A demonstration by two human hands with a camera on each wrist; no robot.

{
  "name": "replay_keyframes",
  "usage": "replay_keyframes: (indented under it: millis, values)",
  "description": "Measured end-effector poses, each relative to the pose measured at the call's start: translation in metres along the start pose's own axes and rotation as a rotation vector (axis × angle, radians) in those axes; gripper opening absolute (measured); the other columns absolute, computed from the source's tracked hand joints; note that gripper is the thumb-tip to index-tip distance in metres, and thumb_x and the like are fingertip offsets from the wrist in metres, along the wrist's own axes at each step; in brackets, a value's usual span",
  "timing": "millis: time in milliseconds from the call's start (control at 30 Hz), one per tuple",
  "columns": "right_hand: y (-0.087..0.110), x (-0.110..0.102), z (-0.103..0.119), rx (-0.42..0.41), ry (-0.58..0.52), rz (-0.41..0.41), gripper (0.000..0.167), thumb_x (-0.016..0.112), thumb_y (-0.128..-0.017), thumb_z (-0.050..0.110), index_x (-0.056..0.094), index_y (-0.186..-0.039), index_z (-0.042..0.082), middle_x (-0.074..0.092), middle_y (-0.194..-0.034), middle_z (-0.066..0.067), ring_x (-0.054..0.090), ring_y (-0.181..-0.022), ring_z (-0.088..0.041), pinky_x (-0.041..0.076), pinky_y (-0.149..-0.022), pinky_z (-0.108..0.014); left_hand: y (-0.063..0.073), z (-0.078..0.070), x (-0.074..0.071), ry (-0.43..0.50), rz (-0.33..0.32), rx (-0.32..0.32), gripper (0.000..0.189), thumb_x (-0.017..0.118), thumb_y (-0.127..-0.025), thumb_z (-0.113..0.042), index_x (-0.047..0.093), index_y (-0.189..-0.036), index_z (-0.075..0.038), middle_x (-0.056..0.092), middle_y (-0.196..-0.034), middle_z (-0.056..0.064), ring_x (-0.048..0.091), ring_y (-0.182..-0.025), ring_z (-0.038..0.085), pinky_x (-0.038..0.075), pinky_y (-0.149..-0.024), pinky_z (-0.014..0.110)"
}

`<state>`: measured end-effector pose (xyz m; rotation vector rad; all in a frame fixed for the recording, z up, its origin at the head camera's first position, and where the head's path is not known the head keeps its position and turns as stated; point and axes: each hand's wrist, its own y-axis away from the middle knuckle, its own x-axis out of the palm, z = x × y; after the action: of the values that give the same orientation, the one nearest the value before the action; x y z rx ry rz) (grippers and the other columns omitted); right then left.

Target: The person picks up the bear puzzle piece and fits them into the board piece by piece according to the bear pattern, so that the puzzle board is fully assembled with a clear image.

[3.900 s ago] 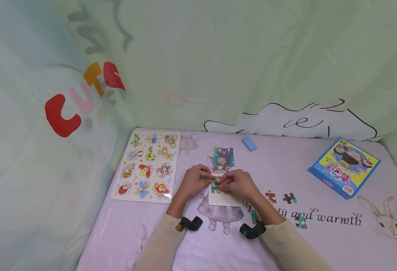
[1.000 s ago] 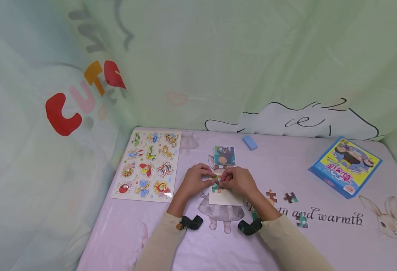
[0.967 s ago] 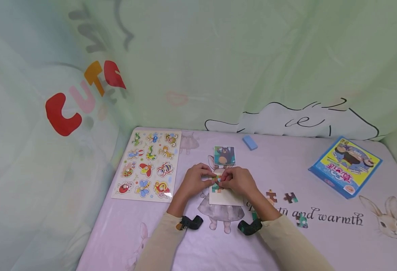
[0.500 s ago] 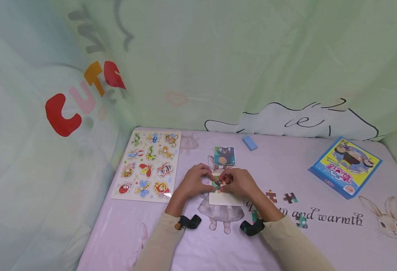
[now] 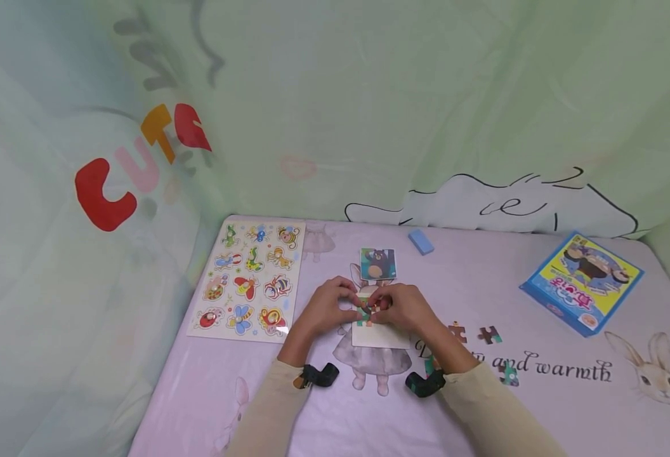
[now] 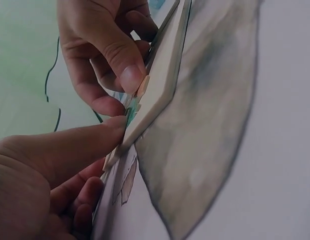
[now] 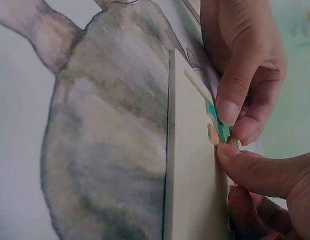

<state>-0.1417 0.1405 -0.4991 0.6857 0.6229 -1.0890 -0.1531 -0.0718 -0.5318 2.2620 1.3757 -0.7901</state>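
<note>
A pale puzzle board (image 5: 380, 339) lies in front of the person, with joined puzzle pieces (image 5: 363, 312) in green, orange and brown at its upper left. My left hand (image 5: 327, 307) holds the left side of these pieces between thumb and forefinger; in the right wrist view its thumb (image 7: 228, 111) is on a green piece (image 7: 218, 120). My right hand (image 5: 406, 309) pinches a puzzle piece at their right side, its thumb (image 6: 131, 79) close by an orange part (image 6: 143, 86). The fingers hide much of the pieces. Just beyond the board lies a bear picture card (image 5: 377, 264).
Loose puzzle pieces (image 5: 490, 335) lie to the right, some partly behind the right forearm. An insect board (image 5: 246, 279) is at the left. Further back are a blue block (image 5: 420, 242) and, at the right, a blue and yellow box (image 5: 583, 282).
Over the last second my left thumb has moved down, away from its forefinger, along the pieces. My right fingertips have shifted slightly, showing more of the pieces. The board has stayed in place.
</note>
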Motion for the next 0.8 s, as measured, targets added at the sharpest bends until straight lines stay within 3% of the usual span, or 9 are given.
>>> replay_keyframes:
  millis: [167, 400, 800]
  values:
    - [0.000, 0.000, 0.001, 0.029, -0.002, -0.008, 0.018, 0.088, -0.079, 0.018, 0.080, -0.095, 0.017, 0.063, -0.072, 0.003, 0.052, -0.070, -0.013, 0.038, -0.062, -0.029, 0.000, 0.000, 0.000, -0.008, 0.021, 0.007, 0.023, 0.089, -0.077, -0.021, 0.079, -0.097, -0.013, 0.061, -0.122, 0.000, 0.054, -0.119, 0.019, 0.043, -0.107, 0.038]
    - [0.002, -0.003, 0.006, 0.106, -0.063, -0.027, 0.016, 0.091, -0.076, 0.019, 0.084, -0.090, 0.017, 0.078, -0.090, 0.000, 0.061, -0.085, -0.015, 0.042, -0.066, -0.027, -0.001, -0.001, 0.000, -0.012, 0.021, -0.003, 0.024, 0.089, -0.078, -0.021, 0.080, -0.099, -0.014, 0.061, -0.121, -0.002, 0.053, -0.118, 0.018, 0.042, -0.107, 0.038]
    - [-0.001, -0.002, -0.006, 0.097, -0.102, -0.051, 0.014, 0.089, -0.078, 0.023, 0.084, -0.090, 0.018, 0.079, -0.089, 0.002, 0.065, -0.088, -0.015, 0.045, -0.066, -0.028, -0.001, -0.001, 0.000, -0.005, 0.006, 0.024, 0.022, 0.088, -0.077, -0.020, 0.081, -0.097, -0.014, 0.062, -0.121, 0.000, 0.056, -0.117, 0.019, 0.044, -0.104, 0.038]
